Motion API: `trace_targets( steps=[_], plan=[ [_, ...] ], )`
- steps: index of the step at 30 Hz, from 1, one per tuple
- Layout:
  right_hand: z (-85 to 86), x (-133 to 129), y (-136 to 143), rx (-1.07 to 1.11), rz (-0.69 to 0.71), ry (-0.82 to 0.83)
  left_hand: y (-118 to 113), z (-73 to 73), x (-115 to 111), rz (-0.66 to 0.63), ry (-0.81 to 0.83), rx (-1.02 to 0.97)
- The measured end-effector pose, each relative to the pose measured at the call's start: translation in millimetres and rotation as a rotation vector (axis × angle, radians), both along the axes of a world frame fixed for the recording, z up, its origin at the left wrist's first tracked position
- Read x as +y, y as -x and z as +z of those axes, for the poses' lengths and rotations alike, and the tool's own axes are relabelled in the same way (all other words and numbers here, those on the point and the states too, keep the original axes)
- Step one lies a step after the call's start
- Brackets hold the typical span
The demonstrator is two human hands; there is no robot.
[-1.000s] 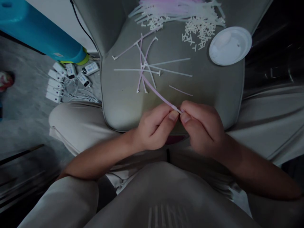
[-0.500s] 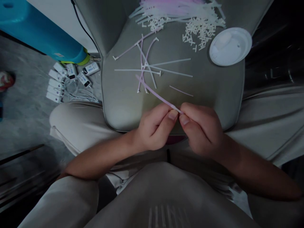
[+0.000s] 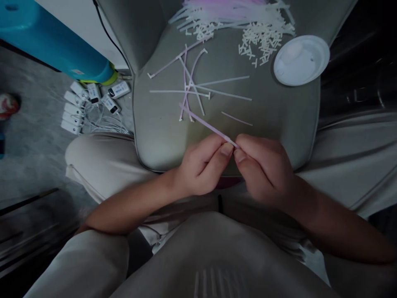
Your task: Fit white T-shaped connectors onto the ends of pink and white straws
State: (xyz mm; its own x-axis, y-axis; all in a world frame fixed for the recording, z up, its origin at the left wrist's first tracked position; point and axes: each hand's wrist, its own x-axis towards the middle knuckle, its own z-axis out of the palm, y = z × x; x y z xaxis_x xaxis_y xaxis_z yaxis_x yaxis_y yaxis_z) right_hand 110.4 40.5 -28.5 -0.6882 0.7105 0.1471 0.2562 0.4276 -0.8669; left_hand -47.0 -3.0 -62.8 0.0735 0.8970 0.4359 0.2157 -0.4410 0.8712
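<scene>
From the head cam, both hands are closed up in a pinch, thumbs against bent forefingers, nearly touching each other above the front edge of a grey chair seat (image 3: 164,136). The left hand (image 3: 204,169) grips a pink tube (image 3: 206,123) close to its lower end, and the rest of it slants up and left, its far tip overlapping a few loose sticks in the view. The right hand (image 3: 265,169) has hold of the very end; there's a bit of pink at the fingertips, but can't really tell what's hidden inside. A thin pink strip (image 3: 237,118) lies just beyond the hands. Further back there's a pile of little white connectors (image 3: 262,39) beside a white dish (image 3: 290,76), plus a heap of pale and pink tubes (image 3: 229,14).
</scene>
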Motion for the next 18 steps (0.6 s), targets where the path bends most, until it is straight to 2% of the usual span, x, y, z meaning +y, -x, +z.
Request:
trace_targets(
  steps=[7, 18],
  plan=[
    [-0.6, 1, 0, -0.035, -0.005, -0.010, 3, -2.3, 1, 0.006, 0.018, 0.049],
    [-1.2, 7, -4, -0.082, 0.027, -0.028, 14, 4.6, 12, -0.125, 0.007, 0.188]
  ],
)
